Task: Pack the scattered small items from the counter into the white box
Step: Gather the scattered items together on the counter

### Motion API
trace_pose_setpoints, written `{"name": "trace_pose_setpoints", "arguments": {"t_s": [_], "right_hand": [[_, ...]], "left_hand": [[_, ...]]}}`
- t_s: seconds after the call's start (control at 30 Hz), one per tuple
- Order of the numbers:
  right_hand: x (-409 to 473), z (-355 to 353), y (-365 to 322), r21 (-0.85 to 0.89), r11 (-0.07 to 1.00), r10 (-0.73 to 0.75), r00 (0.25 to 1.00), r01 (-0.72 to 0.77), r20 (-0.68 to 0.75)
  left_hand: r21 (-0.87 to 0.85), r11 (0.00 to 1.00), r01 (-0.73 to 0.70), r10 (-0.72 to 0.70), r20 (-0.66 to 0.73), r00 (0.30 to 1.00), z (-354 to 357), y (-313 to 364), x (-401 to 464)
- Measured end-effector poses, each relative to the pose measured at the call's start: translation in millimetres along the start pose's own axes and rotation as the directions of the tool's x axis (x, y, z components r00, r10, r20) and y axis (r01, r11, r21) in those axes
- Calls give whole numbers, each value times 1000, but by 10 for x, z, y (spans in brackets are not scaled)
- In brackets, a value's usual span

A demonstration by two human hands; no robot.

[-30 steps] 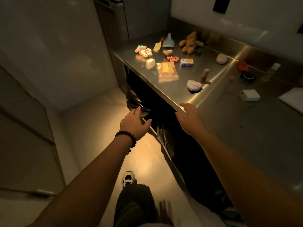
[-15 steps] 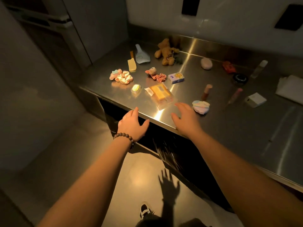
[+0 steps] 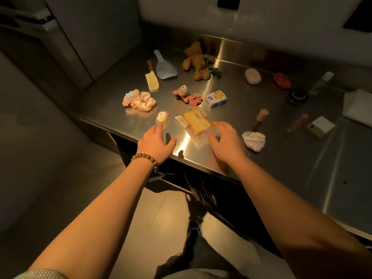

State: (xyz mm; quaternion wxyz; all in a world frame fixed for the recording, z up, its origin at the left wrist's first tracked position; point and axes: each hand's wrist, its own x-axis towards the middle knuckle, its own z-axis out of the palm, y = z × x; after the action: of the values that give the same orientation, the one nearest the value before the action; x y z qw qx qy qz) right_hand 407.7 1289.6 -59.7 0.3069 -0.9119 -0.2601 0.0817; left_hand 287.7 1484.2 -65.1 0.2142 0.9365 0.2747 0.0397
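Reaching over the near edge of the steel table [image 3: 261,158], both hands are palm-down with fingers loosely spread and holding nothing: left hand [image 3: 155,144] just short of a small round orange-lidded container [image 3: 162,117], right hand [image 3: 225,140] over the near end of a clear-wrapped yellow packet [image 3: 196,122]. Scattered items lie across the table, including scrunchies [image 3: 140,100], a plush bear [image 3: 198,61] and a tissue pack [image 3: 215,98]. A small white box [image 3: 320,125] sits well to the right, apart from both hands.
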Motion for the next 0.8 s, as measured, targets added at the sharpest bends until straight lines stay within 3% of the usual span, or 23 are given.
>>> {"name": "trace_pose_setpoints", "arguments": {"t_s": [0.13,0.43,0.67,0.8], "right_hand": [[260,37,35,35,999,-13,1000,14,-10],[669,127,-66,-150,986,-55,993,71,107],[751,426,-289,-382,886,-238,965,263,112],[781,634,-355,-464,847,-210,965,261,159]], "left_hand": [[36,999,-18,18,-11,1000,-13,48,291],[78,997,-20,25,-62,998,-74,72,776],[82,995,57,-32,-270,962,-175,-260,923],[98,981,165,-145,-188,971,-142,-538,1093]]}}
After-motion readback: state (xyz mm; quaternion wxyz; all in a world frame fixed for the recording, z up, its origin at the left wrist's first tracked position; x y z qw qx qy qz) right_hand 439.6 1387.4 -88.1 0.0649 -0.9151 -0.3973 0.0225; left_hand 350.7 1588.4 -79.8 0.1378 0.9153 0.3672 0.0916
